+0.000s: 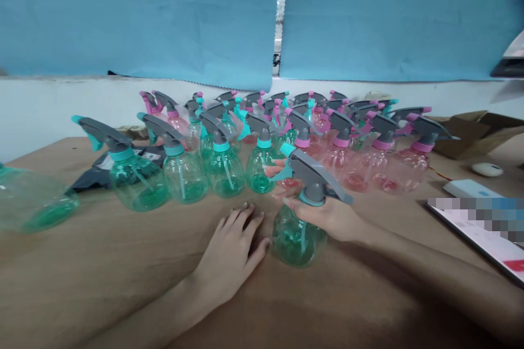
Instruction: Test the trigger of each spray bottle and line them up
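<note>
Green spray bottle (295,242) roughly upright in my right grip (333,217), wrapped round its neck, nearer me than other spray bottles (226,172). My left grip (229,253) palm-down on counter (135,267), fingers loosely spread, just beside held bottle.

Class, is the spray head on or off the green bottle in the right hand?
On: the grey spray head sits atop the green bottle, its teal collar between them.
</note>
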`<action>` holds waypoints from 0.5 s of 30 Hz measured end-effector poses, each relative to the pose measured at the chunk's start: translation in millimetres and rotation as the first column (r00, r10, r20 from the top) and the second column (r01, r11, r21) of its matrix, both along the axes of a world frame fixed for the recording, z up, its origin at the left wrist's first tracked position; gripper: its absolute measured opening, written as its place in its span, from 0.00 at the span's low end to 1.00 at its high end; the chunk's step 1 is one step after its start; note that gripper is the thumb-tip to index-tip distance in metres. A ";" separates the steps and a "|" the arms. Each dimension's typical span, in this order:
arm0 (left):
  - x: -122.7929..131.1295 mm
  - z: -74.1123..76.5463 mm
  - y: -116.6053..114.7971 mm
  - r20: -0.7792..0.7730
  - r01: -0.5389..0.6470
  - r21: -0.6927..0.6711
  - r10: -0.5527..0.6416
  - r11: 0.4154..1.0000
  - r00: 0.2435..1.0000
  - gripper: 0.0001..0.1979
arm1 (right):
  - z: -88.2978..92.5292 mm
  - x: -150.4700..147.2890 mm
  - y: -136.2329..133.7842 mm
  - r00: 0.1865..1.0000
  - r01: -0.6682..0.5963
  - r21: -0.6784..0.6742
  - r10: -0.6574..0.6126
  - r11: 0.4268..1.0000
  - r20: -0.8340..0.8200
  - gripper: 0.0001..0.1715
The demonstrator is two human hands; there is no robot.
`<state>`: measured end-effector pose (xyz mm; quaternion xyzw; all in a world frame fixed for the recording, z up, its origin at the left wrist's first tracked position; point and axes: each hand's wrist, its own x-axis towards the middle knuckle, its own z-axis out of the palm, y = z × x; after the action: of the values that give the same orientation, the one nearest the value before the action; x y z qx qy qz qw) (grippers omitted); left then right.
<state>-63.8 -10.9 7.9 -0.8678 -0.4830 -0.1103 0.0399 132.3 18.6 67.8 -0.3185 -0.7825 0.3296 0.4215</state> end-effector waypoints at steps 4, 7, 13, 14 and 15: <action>-0.4 0.1 0.5 0.003 0.002 0.000 -0.002 1.000 1.000 0.20 | 1.4 -1.6 -0.9 0.994 0.096 0.028 -0.097 0.995 0.058 0.09; -0.6 -0.1 0.4 0.012 0.005 0.010 -0.005 1.000 1.000 0.20 | 0.0 -1.5 -1.1 0.985 0.149 0.035 -0.152 0.988 0.084 0.09; 0.3 -0.4 -0.2 0.015 0.010 0.023 -0.010 1.000 1.000 0.19 | -0.9 -0.5 -1.5 0.990 0.125 0.019 -0.126 0.992 0.068 0.09; 0.4 -0.3 -0.3 0.018 0.009 0.025 -0.009 1.000 1.000 0.19 | -0.7 -0.5 -1.6 0.991 0.120 0.013 -0.121 0.993 0.064 0.09; 0.3 -0.2 -0.4 0.020 0.008 0.026 -0.009 1.000 1.000 0.19 | -0.5 -0.5 -1.6 0.991 0.120 0.007 -0.120 0.993 0.064 0.09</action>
<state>-63.5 -11.3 7.6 -0.8680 -0.4781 -0.1257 0.0458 131.8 17.0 67.2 -0.3746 -0.7758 0.2919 0.4155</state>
